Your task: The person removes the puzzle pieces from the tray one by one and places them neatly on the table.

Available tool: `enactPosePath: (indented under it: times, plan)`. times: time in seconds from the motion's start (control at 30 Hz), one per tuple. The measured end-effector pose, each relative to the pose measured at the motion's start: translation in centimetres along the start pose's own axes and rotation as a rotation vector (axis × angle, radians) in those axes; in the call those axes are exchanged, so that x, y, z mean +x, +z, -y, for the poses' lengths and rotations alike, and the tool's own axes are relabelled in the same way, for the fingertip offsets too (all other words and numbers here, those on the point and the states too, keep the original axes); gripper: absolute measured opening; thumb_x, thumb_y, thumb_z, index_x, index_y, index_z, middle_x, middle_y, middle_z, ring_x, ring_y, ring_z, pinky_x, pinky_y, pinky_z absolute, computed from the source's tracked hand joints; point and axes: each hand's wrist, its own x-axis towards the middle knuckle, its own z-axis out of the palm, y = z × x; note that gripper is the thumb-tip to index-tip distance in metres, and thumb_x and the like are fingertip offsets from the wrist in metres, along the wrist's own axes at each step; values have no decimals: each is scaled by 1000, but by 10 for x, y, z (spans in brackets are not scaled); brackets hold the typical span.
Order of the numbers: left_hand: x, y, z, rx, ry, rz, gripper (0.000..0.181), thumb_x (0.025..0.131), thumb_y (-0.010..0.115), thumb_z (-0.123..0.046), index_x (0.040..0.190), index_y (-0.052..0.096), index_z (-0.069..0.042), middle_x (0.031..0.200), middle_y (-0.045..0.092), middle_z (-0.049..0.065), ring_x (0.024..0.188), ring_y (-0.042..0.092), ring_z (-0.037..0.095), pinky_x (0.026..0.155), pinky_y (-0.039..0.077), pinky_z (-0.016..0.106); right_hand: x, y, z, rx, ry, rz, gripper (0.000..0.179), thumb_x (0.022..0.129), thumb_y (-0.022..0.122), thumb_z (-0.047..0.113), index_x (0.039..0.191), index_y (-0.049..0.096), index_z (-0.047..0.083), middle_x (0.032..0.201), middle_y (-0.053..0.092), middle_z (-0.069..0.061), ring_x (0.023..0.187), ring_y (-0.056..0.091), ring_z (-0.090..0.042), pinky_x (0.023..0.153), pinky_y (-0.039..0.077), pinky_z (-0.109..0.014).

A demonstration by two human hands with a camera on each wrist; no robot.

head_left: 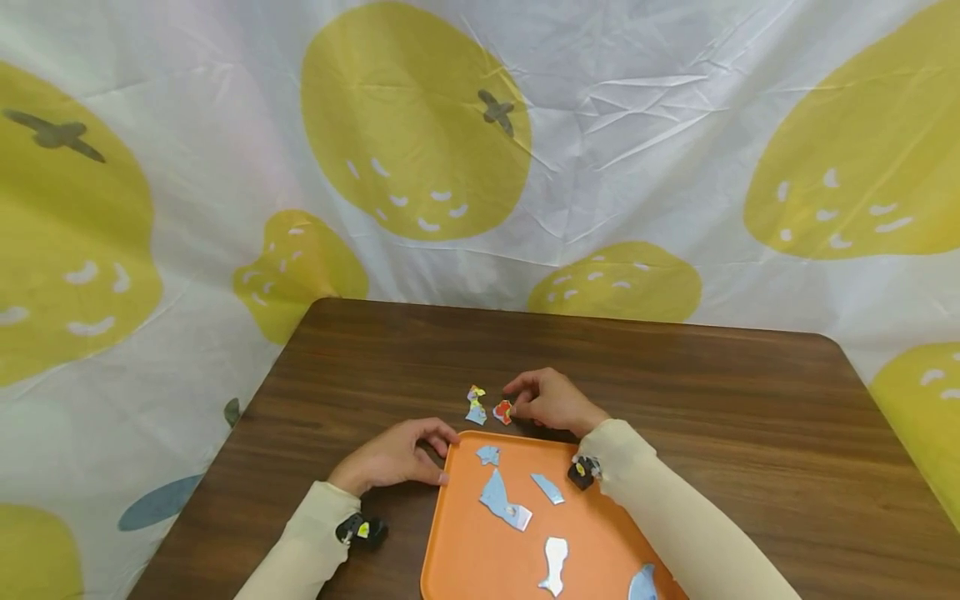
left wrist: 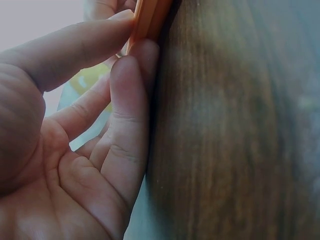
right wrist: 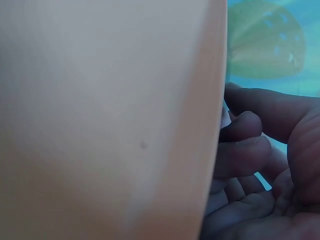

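At the far left corner of an orange tray (head_left: 480, 554), my left hand (head_left: 397, 454) holds the rim. The left wrist view shows the thumb and fingertips against the tray's orange edge (left wrist: 150, 20). Just beyond the far rim, my right hand (head_left: 553, 402) pinches a small red puzzle piece (head_left: 503, 411) at the tabletop. In the right wrist view the tray wall (right wrist: 212, 100) covers part of the fingers, and only a sliver of the piece shows. Left of it lie joined yellow and light-blue puzzle pieces (head_left: 476, 407) on the table.
On the tray lie several loose pieces: a small blue one (head_left: 488, 455), a larger blue one (head_left: 495, 496), a narrow blue one (head_left: 548, 489), a white one (head_left: 555, 562) and another blue one (head_left: 642, 583). A fruit-print cloth (head_left: 585, 125) hangs behind the brown table (head_left: 750, 417).
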Motion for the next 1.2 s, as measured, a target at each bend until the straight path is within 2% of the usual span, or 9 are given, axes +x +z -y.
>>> enactPosePath:
  times: [0.27, 0.53, 0.9, 1.2]
  plan:
    - [0, -1, 0, 4, 2, -1, 53, 82, 87, -3, 131, 65, -2, 112, 64, 15, 81, 70, 19, 75, 56, 26, -6, -6, 3, 16, 1, -13, 32, 92, 78, 6, 123, 73, 3, 84, 71, -6, 56, 53, -14, 50, 41, -27]
    - [1, 0, -1, 0, -2, -1, 53, 82, 87, -2, 131, 65, -2, 111, 64, 14, 80, 70, 19, 75, 56, 26, -15, -13, 10, 48, -24, -12, 33, 94, 76, 5, 125, 70, -1, 84, 70, -7, 58, 54, -16, 54, 46, -28]
    - [0, 0, -1, -11, -3, 3, 53, 83, 87, -1, 131, 65, -2, 112, 63, 16, 80, 70, 19, 75, 56, 26, -27, -18, 13, 48, -30, -7, 35, 96, 75, 8, 129, 69, 0, 87, 68, -7, 60, 53, -17, 55, 47, -29]
    - [-1, 1, -1, -7, 6, 4, 54, 83, 87, -1, 131, 65, -1, 112, 63, 17, 81, 70, 20, 74, 56, 25, -42, -21, 17, 25, -79, -11, 36, 96, 75, 8, 130, 68, -1, 89, 68, -8, 62, 55, -17, 56, 50, -28]
